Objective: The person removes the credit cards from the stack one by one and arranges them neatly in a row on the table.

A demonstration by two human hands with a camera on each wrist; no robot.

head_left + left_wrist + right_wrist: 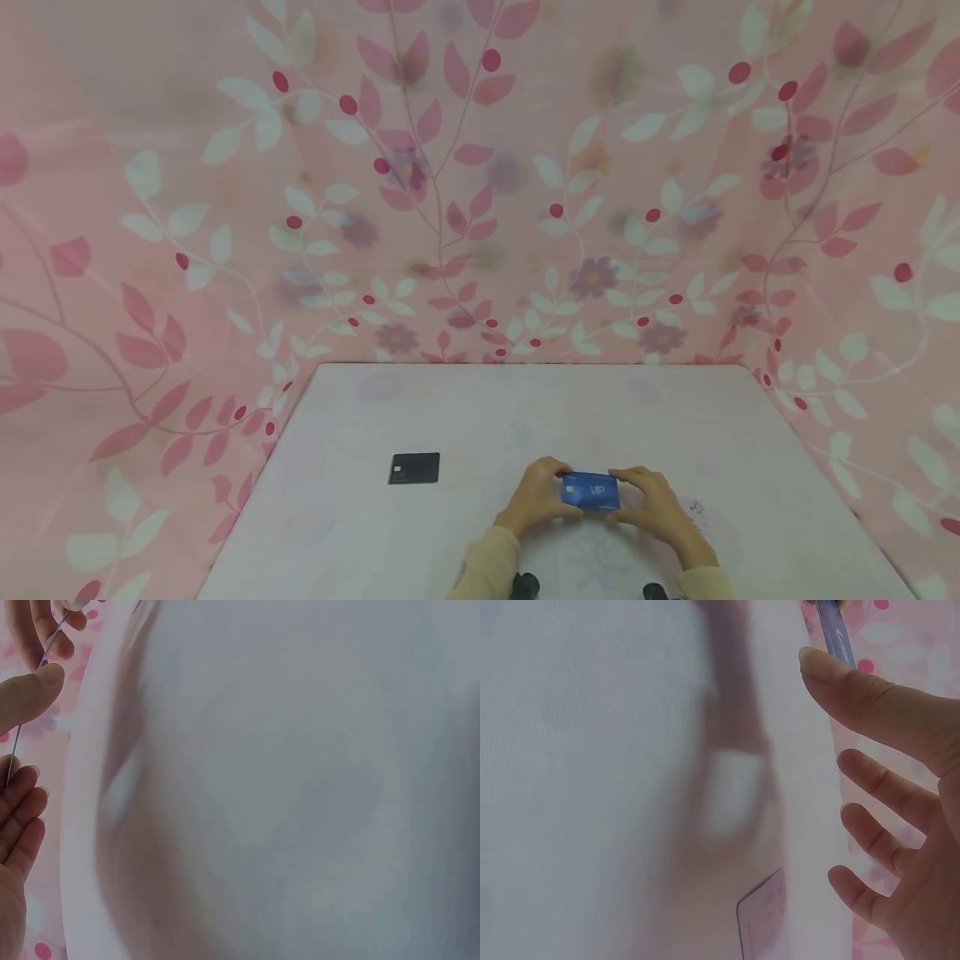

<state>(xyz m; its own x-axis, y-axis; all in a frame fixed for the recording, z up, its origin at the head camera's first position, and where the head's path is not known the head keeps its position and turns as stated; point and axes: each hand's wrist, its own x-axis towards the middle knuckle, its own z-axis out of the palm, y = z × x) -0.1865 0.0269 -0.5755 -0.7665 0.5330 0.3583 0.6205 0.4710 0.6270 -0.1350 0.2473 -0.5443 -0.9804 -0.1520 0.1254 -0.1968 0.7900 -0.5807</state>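
A blue bank card (591, 492) with light lettering and a small chip is held by its two short ends. My left hand (538, 496) pinches the left end between thumb and fingers, while my right hand (654, 507) pinches the right end the same way. Seen almost edge-on, the card (835, 634) meets the thumb of my right hand (900, 712) in the right wrist view; the other fingers there are spread. Thin as a line, the card (16, 742) runs past my left hand (26, 697) in the left wrist view.
A black card with a chip (414, 468) lies flat on the white table (352, 533), left of the hands. Beside the right wrist lies a pale card (763, 919), faint against the tabletop. Pink leaf-patterned cloth (480, 208) surrounds the table at the back and sides.
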